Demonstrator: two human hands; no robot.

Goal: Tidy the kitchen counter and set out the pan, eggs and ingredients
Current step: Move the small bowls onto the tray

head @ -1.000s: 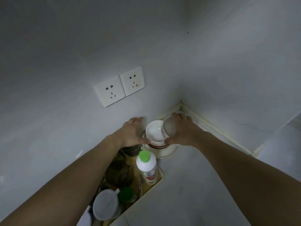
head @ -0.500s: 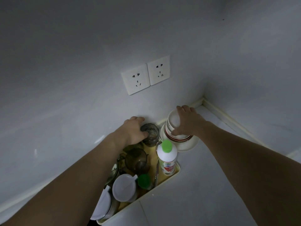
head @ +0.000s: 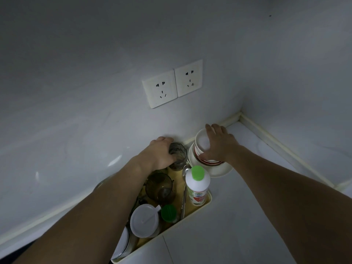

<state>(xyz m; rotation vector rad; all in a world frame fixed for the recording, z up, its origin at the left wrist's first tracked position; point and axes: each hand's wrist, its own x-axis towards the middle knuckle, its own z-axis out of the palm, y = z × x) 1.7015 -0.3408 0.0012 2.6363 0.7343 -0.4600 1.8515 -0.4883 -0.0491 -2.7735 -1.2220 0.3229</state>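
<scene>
The left hand point(head: 160, 152) grips a glass point(head: 177, 156) (in the tray point(head: 194, 212)); the right hand point(head: 219, 144), fingers clamped, holds stacked bowls point(head: 202, 147).

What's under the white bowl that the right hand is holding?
Under the white bowl are red-rimmed bowls, stacked on a wide white plate. The right hand covers part of the stack, so how many bowls there are cannot be told.
</scene>
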